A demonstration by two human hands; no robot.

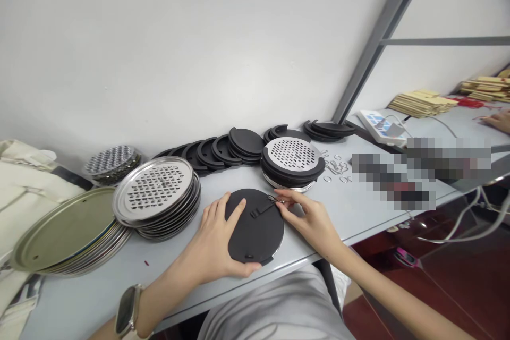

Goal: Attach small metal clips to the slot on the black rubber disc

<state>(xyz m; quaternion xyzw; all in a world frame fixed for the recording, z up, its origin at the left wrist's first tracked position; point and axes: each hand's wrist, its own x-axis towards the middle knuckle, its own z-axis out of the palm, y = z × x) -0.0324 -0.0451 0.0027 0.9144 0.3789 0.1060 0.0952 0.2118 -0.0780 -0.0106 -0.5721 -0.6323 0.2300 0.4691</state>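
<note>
A round black disc (255, 236) lies at the table's front edge, with a slot and a small raised tab on its upper face. My left hand (217, 241) grips the disc's left side, thumb at the near rim and fingers over the far left rim. At its upper right, my right hand (305, 215) pinches a small metal wire clip (274, 199) at the disc's edge. Just behind stands a pile of perforated metal discs with black rims (294, 154).
On the left are perforated metal plates (159, 191), green round plates (71, 228) and grater discs (111, 160). Black discs (245, 143) lean along the wall. Metal rings and clips (338, 166) lie scattered right. Beyond the grey post, another person's hand (500, 119) is near wooden pieces (422, 102).
</note>
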